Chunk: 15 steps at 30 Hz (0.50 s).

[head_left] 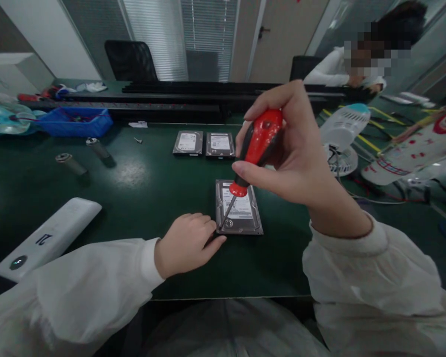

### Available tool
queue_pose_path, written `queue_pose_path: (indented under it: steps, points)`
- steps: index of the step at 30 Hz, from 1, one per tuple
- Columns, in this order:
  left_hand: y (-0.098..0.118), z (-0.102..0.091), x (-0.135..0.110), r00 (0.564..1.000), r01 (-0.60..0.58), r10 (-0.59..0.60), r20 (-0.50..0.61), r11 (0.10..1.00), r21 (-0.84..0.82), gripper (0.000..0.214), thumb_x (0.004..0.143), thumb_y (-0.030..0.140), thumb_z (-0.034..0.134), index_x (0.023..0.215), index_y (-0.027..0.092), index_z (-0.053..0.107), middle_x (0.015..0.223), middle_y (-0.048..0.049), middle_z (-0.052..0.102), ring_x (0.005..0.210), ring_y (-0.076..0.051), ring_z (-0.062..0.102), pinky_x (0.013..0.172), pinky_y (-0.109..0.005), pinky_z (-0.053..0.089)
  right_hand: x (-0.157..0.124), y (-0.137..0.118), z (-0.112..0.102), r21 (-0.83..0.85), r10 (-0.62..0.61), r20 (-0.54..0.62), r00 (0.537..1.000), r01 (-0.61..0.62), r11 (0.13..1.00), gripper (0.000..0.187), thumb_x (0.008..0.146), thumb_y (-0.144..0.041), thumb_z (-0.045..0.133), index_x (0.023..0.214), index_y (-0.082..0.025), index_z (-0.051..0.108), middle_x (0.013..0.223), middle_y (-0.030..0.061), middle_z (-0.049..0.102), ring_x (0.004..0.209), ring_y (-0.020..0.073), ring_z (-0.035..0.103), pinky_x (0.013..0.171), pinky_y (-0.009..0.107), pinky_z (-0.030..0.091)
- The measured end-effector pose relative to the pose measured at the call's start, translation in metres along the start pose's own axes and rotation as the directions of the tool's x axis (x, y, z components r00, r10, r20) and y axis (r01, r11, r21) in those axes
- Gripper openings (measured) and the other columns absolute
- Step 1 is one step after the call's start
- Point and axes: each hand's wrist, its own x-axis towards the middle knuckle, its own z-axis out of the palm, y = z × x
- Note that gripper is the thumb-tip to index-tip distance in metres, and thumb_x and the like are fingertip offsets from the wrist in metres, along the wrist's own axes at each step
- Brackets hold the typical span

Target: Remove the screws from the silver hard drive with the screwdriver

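Note:
A hard drive (241, 225) lies label up on the dark green table in front of me. My right hand (293, 158) is wrapped round a red and black screwdriver (263, 136), held tilted above the drive. Its shaft slants down and left, and the tip meets the drive's near left corner. At that same corner my left hand (189, 243) rests with thumb and fingers closed on the drive's edge. Farther back, two more hard drives, one on the left (188, 143) and one on the right (219, 145), lie side by side.
A white power bank (48, 240) lies at the left. Behind it stand two metal cylinders (71, 163) and a blue bin (76, 121). A small screw (138, 141) lies nearby. To the right are a white fan (344, 134) and cables. Another person (330, 69) sits at the far right.

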Motion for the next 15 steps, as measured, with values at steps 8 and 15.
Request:
queue_pose_path:
  steps: [8, 15]
  points:
    - [-0.0068, 0.0084, -0.0022, 0.998, -0.037, 0.034, -0.054, 0.997, -0.068, 0.034, 0.102, 0.034, 0.042, 0.086, 0.017, 0.066, 0.081, -0.0047, 0.066, 0.077, -0.021, 0.062, 0.067, -0.035, 0.044, -0.0017, 0.0006, 0.0069, 0.005, 0.018, 0.008, 1.000, -0.018, 1.000, 0.051, 0.071, -0.030, 0.079, 0.113, -0.030, 0.051, 0.119, 0.0043, 0.055, 0.090, 0.0187, 0.062, 0.067, 0.033, 0.056]
    - [-0.0070, 0.0069, -0.0023, 0.998, -0.032, 0.028, -0.051, 0.997, -0.076, 0.034, 0.101, 0.034, 0.042, 0.086, 0.017, 0.067, 0.082, -0.0053, 0.067, 0.078, -0.021, 0.062, 0.067, -0.036, 0.045, -0.0008, 0.0076, 0.0110, -0.034, -0.038, 0.015, 0.999, 0.038, 0.999, 0.051, 0.072, -0.032, 0.076, 0.114, -0.029, 0.049, 0.121, 0.0057, 0.054, 0.090, 0.0198, 0.063, 0.067, 0.034, 0.056]
